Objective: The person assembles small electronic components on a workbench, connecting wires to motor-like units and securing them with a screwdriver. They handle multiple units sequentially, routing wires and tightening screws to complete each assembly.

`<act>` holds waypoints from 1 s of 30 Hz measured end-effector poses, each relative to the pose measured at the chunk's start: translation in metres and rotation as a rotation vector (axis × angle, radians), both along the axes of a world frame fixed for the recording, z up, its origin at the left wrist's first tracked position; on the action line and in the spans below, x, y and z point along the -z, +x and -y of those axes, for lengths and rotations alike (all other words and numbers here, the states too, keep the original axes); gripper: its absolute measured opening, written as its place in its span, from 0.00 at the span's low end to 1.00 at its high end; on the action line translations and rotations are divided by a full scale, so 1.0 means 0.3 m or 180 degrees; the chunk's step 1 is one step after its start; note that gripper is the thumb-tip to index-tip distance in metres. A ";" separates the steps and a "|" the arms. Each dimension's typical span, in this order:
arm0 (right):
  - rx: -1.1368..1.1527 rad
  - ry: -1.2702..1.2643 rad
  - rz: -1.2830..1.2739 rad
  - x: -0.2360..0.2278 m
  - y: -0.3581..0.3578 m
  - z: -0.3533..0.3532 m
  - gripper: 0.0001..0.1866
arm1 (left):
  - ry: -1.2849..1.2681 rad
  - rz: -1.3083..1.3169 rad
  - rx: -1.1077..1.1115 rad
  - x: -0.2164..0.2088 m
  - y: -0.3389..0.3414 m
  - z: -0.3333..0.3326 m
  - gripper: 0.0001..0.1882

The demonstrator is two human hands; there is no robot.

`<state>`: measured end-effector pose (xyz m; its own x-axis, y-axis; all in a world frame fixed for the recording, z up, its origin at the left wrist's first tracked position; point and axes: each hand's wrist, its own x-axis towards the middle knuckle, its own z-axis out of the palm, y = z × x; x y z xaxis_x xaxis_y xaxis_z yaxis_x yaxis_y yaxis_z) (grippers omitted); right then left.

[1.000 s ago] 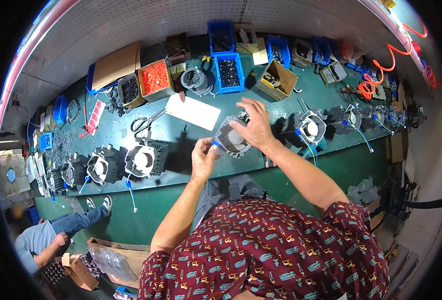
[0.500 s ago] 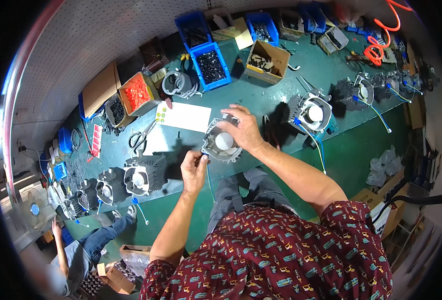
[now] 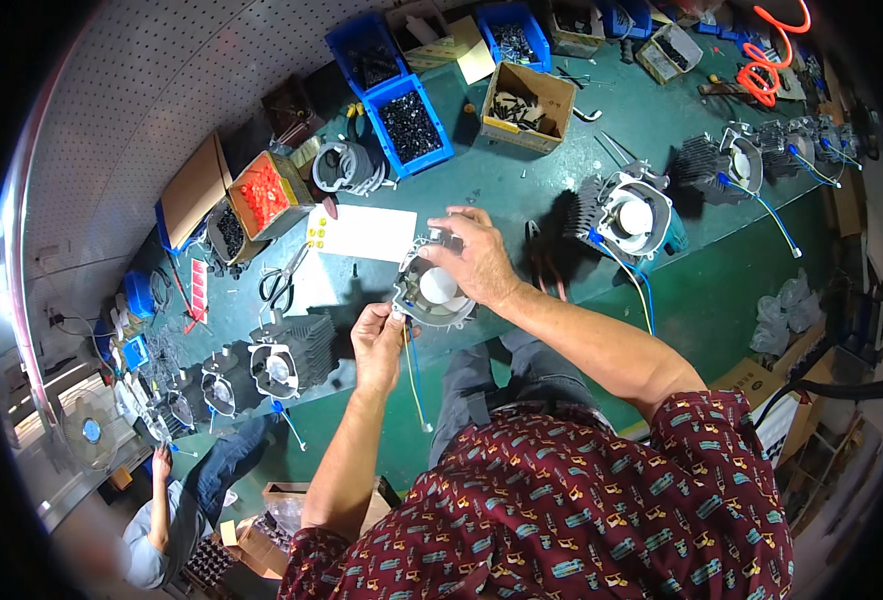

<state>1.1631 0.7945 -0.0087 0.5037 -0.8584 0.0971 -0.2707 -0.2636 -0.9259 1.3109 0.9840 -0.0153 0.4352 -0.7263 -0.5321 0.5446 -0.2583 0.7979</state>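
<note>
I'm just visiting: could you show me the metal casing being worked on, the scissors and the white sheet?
Metal casing [image 3: 440, 286]: head view, on the pale round area at its middle.
Scissors [image 3: 288, 272]: head view, about where blades meet handles.
White sheet [image 3: 370, 236]: head view, on its bare middle.

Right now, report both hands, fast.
Left hand: closed, pinching the metal housing at its left edge.
Right hand: closed, gripping the housing by its upper edge.

Left hand [image 3: 374, 348]: bare, in a pinch grip; left forearm [image 3: 345, 455] upright from below. Right hand [image 3: 479, 264]: bare, set higher, curved; right forearm [image 3: 597, 343] slanting in from lower right.
</note>
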 end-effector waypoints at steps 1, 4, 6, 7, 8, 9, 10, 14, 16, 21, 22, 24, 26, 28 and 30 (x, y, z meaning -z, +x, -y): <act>0.0018 0.0093 -0.0010 -0.008 0.000 -0.001 0.23 | -0.0040 0.0223 0.0069 -0.003 -0.011 -0.002 0.05; 0.0047 0.0245 0.0105 -0.033 0.001 -0.004 0.21 | -0.0163 0.0890 0.0281 -0.018 -0.040 -0.012 0.11; 0.0053 0.0229 0.0103 -0.033 0.000 -0.004 0.21 | -0.0117 0.1045 0.0247 -0.022 -0.053 -0.013 0.12; 0.0046 0.0181 0.0038 -0.030 -0.001 -0.004 0.23 | -0.0078 0.1160 0.0299 -0.016 -0.049 -0.014 0.12; 0.0040 0.0133 -0.0026 -0.026 -0.001 -0.004 0.24 | -0.0040 0.1276 0.0352 -0.009 -0.044 -0.016 0.11; 0.0033 0.0148 -0.0023 -0.023 -0.001 -0.004 0.24 | -0.0093 0.1376 0.0389 -0.003 -0.036 -0.016 0.10; 0.0027 0.0160 -0.0020 -0.023 0.002 -0.004 0.24 | -0.0116 0.1297 0.0371 0.003 -0.030 -0.017 0.09; 0.0000 0.0056 -0.0058 -0.023 0.004 -0.004 0.24 | -0.0078 0.1079 0.0310 0.009 -0.026 -0.009 0.09; 0.0007 0.0214 -0.0024 -0.026 0.001 0.000 0.24 | 0.0061 0.1096 0.0263 0.000 -0.038 0.004 0.12; 0.0018 0.0203 0.0018 -0.024 -0.009 -0.002 0.23 | -0.0041 0.1057 0.0251 -0.018 -0.046 -0.009 0.12; 0.0026 0.0209 0.0028 -0.031 -0.006 -0.003 0.23 | -0.0079 0.1055 0.0194 -0.012 -0.046 -0.017 0.11; 0.0024 0.0153 0.0010 -0.033 -0.002 -0.005 0.23 | -0.0103 0.1299 0.0175 0.005 -0.054 -0.028 0.11; 0.0007 0.0024 -0.0045 -0.030 -0.001 -0.002 0.23 | -0.0094 0.1604 0.0187 0.028 -0.059 -0.041 0.11; 0.0008 0.0023 -0.0032 -0.028 -0.002 -0.002 0.23 | -0.0052 0.1966 0.0225 0.043 -0.066 -0.054 0.11; 0.0028 0.0044 -0.0020 -0.025 -0.001 -0.002 0.23 | -0.0028 0.1950 0.0237 0.040 -0.066 -0.062 0.09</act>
